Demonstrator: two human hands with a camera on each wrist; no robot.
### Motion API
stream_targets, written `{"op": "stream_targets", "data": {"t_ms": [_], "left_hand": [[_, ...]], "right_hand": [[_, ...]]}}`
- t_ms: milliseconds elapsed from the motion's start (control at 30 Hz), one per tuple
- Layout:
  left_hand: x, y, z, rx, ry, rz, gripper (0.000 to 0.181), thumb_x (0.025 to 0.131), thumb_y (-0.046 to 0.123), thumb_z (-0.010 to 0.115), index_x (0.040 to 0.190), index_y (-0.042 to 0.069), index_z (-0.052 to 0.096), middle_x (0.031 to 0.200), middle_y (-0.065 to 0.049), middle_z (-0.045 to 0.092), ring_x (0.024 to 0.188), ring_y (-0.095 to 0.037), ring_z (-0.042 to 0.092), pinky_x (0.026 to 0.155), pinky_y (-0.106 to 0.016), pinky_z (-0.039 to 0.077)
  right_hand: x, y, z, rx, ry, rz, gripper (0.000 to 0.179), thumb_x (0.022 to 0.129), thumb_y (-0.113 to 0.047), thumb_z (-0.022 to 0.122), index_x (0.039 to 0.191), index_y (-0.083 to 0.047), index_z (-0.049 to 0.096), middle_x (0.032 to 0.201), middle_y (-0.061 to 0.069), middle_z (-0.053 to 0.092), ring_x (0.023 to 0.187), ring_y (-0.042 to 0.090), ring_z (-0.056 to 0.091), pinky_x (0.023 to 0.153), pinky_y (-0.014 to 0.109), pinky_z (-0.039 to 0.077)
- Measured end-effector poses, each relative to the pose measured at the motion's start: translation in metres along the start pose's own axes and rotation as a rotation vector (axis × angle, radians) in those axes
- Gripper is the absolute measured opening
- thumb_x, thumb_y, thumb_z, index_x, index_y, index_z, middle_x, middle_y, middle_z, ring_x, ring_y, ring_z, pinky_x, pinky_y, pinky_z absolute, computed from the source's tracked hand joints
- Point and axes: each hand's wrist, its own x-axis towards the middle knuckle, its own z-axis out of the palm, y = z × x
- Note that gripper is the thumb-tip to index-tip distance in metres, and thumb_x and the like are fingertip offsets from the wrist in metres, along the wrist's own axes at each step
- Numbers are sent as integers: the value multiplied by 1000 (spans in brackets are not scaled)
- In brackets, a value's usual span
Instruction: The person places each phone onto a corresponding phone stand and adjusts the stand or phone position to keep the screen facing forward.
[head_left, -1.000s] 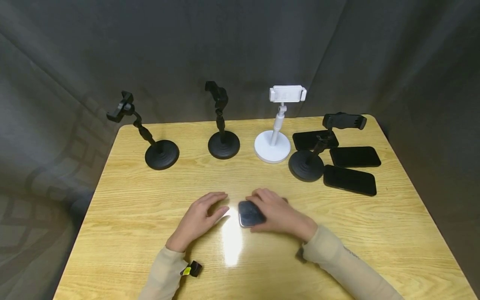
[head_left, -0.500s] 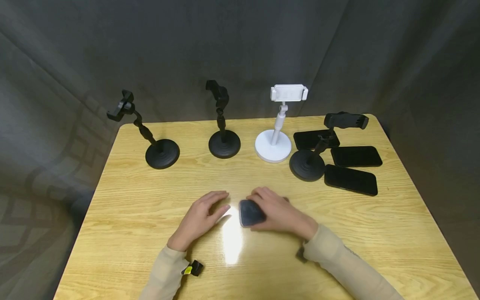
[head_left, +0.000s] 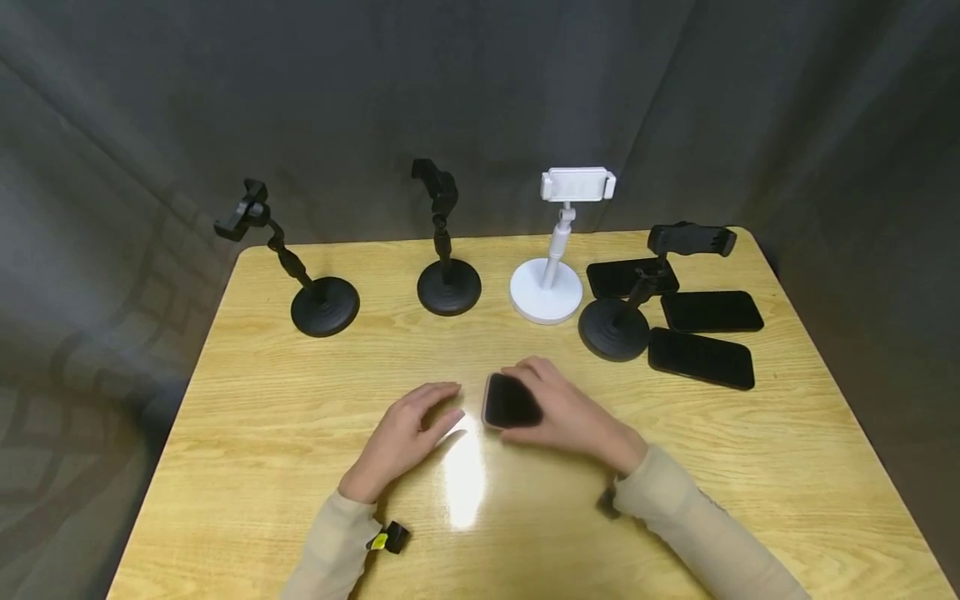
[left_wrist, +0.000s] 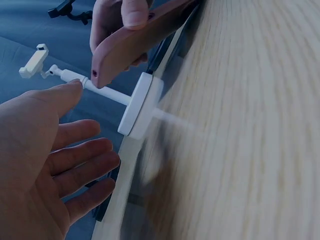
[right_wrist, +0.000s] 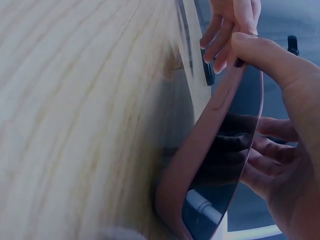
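While the right hand (head_left: 570,412) grips a pink-cased phone (head_left: 511,402) by its edges, thumb and fingers curled round it, the phone tilts up off the wooden table (head_left: 247,400) near its middle. At the phone's nine o'clock the left hand (head_left: 405,433) rests flat with relaxed, straight fingers, holding nothing; a white stand (head_left: 551,275) rises at twelve o'clock.

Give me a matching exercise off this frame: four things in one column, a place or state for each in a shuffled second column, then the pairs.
Things:
1. pink-cased phone
2. white stand
3. left hand
4. three black phones

Places or states:
A. lying flat at the table's far right
B. open, palm down, holding nothing
C. gripped in the right hand, tilted up off the table
D. upright between black stands, clamp empty

Pairs: 1-C, 2-D, 3-B, 4-A
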Motion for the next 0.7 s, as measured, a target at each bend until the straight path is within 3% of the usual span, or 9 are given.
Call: {"op": "stream_targets", "data": {"t_ms": [700], "left_hand": [[4,11,16,-38,-63,-24,45,101,34,68,138,8,65,137,-6,67,130,-23,61,113,-41,48]], "right_hand": [[4,-6,-11,196,165,-55,90,72,-38,95,147,-13,53,133,2,56,117,18,59,104,44,54]]}}
